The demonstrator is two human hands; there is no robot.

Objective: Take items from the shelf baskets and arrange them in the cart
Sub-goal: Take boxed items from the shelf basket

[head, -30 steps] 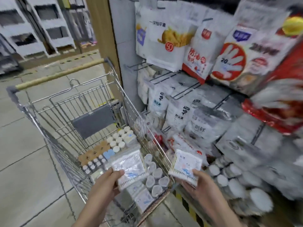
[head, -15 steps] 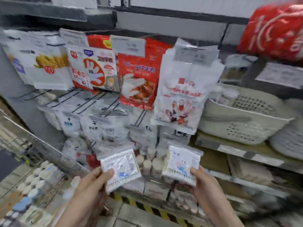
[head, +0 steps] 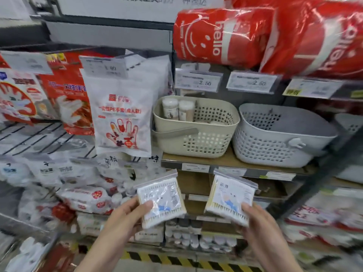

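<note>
The left hand [head: 125, 216] was closed on a flat resealable pack of cotton swabs [head: 161, 201], thumb pressed on the front face near the lower left corner and the other fingers hidden behind it. The right hand [head: 259, 222] gripped a second pack of cotton swabs [head: 229, 199] in the mirrored way, thumb on the lower right corner of its face. The two packs were held side by side, apart from each other, each tilted slightly outward, with the zip strips uppermost.

Above and just beyond the left hand stood a beige perforated basket [head: 196, 132] holding a few lidded swab jars [head: 177, 109]; above the right hand sat a grey perforated basket [head: 279, 138], whose contents could not be made out. The cart was not in view.

These packs looked very light, judging by the easy pinch at one corner. The film wrapper appeared glossy and probably slick, so a thumb-and-finger clamp across the flat faces seemed the sound hold, rather than the thin zip strip, which might crease or slip. The ranked sticks inside likely gave the pack some stiffness along their length, yet a hard squeeze could bend them. Laid flat, such packs would probably stack neatly.
</note>
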